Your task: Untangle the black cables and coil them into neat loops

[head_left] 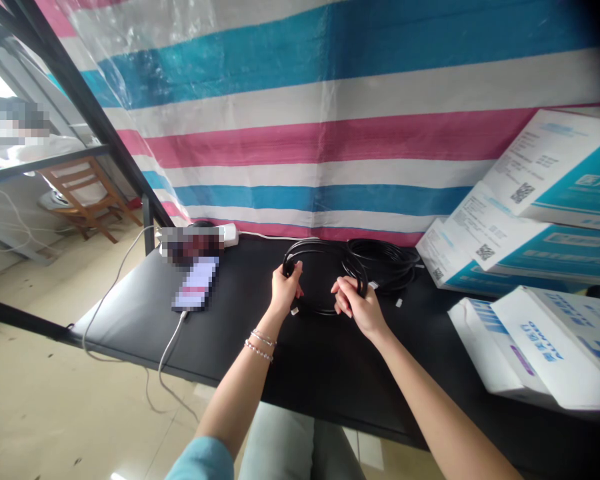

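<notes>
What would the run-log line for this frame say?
left hand: grips black cable loop; right hand: grips same loop; table: black coil beyond right hand, phone at left, boxes at right

Striped plastic tarp (260, 143) is rocking blue, pale grey and pink bands, the coiled black cable (361, 270) is matching the black tabletop (230, 337), and stacked cartons (510, 227) are flashing white and teal.

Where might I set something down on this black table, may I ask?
Bare tabletop shows between phone and left hand, and between the held cable and front edge; the back right is crowded with coiled cable and boxes.
</notes>
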### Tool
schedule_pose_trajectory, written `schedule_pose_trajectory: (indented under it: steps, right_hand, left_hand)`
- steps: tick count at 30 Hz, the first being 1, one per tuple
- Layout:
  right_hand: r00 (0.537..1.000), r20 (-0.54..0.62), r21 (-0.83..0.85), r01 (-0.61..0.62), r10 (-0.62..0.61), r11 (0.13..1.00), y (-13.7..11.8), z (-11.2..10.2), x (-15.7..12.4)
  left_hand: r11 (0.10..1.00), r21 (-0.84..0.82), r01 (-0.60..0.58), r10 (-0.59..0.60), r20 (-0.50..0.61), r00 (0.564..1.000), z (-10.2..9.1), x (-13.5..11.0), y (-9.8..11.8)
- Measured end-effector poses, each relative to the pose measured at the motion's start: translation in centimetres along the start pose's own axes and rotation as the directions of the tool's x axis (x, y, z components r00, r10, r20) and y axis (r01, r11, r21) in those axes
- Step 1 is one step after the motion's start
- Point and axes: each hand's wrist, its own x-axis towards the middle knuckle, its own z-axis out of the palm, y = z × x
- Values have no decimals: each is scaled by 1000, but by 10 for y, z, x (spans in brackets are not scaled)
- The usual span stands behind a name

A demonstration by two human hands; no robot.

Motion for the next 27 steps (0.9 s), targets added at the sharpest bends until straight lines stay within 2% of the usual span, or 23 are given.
schedule_pose_trajectory:
  steps: [27]
  right_hand:
    - [1000, -1, -28, 7, -7, 1000, -2, 1, -1]
  left_hand:
    - [999, 36, 5, -5, 5, 1000, -1, 1, -1]
